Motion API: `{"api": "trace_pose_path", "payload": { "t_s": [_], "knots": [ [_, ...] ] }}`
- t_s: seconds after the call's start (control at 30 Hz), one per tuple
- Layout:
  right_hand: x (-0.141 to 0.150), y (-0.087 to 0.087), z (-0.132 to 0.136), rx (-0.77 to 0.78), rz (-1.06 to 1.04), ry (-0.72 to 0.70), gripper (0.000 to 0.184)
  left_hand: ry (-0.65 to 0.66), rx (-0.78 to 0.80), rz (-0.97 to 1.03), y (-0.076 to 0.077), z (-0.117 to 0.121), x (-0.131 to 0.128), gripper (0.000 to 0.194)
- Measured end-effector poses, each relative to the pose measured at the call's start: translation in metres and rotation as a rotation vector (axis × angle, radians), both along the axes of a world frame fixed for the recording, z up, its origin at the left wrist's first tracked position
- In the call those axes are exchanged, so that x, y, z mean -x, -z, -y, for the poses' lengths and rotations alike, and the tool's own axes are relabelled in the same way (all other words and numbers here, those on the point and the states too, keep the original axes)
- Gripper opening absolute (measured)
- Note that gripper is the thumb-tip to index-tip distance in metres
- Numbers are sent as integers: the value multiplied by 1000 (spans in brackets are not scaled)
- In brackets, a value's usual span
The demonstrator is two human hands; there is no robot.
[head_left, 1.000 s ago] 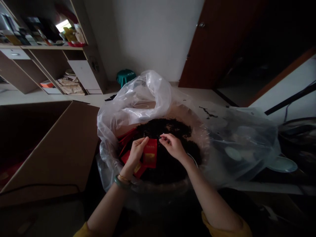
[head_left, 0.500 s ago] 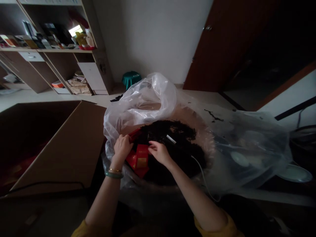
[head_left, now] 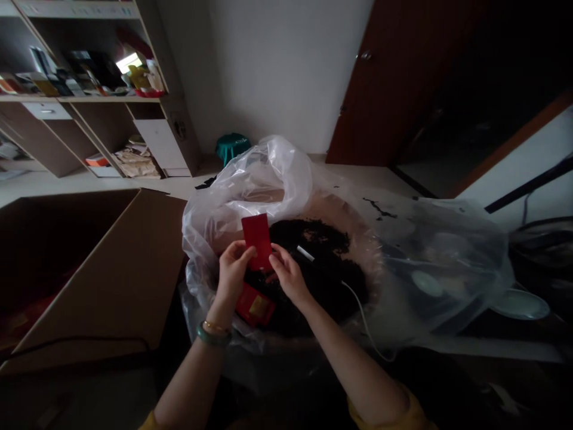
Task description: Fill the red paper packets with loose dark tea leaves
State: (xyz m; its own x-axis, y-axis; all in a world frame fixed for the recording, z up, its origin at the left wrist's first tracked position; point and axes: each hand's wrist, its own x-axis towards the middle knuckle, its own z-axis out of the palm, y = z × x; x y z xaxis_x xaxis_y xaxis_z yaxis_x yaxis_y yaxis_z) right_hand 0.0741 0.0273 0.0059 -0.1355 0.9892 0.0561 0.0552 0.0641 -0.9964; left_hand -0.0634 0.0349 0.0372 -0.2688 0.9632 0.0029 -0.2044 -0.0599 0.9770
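My left hand (head_left: 231,268) pinches a flat red packet (head_left: 257,242) near its lower left, holding it upright. At the packet's right edge, my right hand (head_left: 287,273) is closed with thumb and fingers on it. More red packets, one with a gold patch (head_left: 258,306), lie below my hands. They rest on dark, crumbly loose material (head_left: 331,269) inside a round container lined with a clear plastic bag (head_left: 286,173). A small white piece (head_left: 305,253) lies on the dark material, and a thin white cable (head_left: 364,316) runs near it over the rim.
An open cardboard box (head_left: 107,263) stands close on my left with red things inside. Clear plastic sheeting (head_left: 447,263) spreads to the right. Behind are a shelf unit (head_left: 150,140), a green-covered bin (head_left: 231,147) and a brown door (head_left: 385,89). Dark bits (head_left: 378,208) lie on the floor.
My left hand has brought up a red packet, now upright between both hands. The gold-patched red packet, earlier standing up between my hands, now lies lower. The view has shifted slightly.
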Motion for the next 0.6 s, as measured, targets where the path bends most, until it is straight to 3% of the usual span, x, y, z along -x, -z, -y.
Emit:
{"api": "trace_pose_path", "payload": {
  "t_s": [0.13, 0.3, 0.4, 0.5, 0.6],
  "knots": [
    [-25, 3, -2, -127, 202, 78, 31, 122, 42, 133, 16, 6, -26, 35],
    [-68, 8, 1, -229, 309, 44, 36, 89, 103, 100, 30, 11, -38, 33],
    [-73, 13, 5, -244, 288, 271, 38, -17, 145, 212, 39, 16, -52, 34],
    [-66, 22, 11, -322, 284, 481, 29, -35, 140, 298, 48, 20, -62, 35],
    [-55, 34, 17, -362, 306, 516, 28, 5, 143, 278, 57, 17, -59, 37]
  ]
}}
